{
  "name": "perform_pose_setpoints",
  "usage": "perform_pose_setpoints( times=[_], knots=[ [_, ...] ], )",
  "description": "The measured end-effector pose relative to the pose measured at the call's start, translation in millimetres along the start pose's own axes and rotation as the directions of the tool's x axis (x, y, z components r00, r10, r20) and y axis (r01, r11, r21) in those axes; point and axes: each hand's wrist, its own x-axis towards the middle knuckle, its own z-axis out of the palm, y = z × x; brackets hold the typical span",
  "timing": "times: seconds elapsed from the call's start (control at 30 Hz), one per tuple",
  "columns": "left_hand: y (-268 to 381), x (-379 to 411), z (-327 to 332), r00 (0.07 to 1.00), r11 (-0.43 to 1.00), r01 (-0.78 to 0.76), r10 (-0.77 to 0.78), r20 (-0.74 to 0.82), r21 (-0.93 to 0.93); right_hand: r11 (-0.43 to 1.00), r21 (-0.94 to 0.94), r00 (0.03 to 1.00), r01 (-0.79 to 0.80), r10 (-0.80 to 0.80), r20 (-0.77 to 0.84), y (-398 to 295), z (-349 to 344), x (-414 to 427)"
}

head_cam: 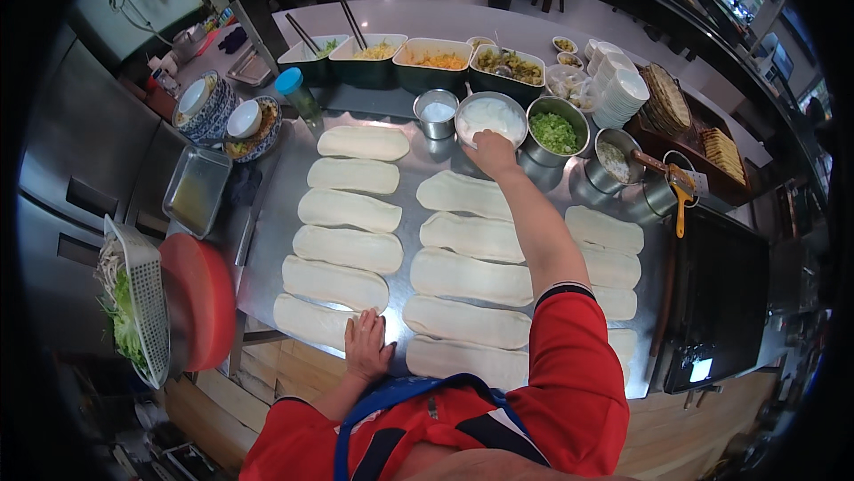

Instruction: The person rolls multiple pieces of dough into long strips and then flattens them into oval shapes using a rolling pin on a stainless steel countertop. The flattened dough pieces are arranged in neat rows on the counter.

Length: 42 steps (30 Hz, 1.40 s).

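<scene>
Flat oblong dough pieces (355, 249) lie in three columns on a steel worktop (267, 241). At the near end of the left column, my left hand (368, 346) rests with its fingers on the lowest piece and the worktop, holding nothing. My right hand (492, 155) reaches over the near rim of a steel bowl of white paste or powder (490, 118); its fingertips are partly hidden, so its grip cannot be seen. Beside that bowl stand a small steel pot with white contents (437, 112) and a steel pot of chopped green onion (553, 132). My right forearm covers parts of the middle and right columns.
Behind are topping tubs (434, 62), stacked white bowls (620, 90) and a blue-lidded jar (297, 94). A dark griddle (717, 301) stands at right, near a pot with a yellow-handled tool (680, 204). At left are a steel tray (198, 190), a red basin (210, 301) and a vegetable basket (150, 307).
</scene>
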Motion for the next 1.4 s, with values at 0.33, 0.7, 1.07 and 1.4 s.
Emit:
perform_pose_setpoints(
  times=[0.33,0.7,1.07,1.4],
  knots=[
    [0,5,-5,0.999,0.998,-0.007,0.004,-0.037,-0.061,0.944,0.33,0.992,-0.028,0.066,-0.106,-1,-10,10],
    [-37,3,-3,0.958,0.863,-0.239,0.134,-0.255,-0.445,0.807,0.582,0.995,-0.102,0.081,0.062,-104,72,-75],
    [-271,93,-58,0.939,0.969,0.219,-0.241,-0.245,-0.113,0.987,-0.064,0.975,0.147,-0.156,-0.16,-207,135,28],
    [-282,92,-65,0.965,0.975,0.214,-0.221,-0.139,-0.061,0.975,-0.222,0.996,-0.033,0.05,0.071,-204,92,72]
  ],
)
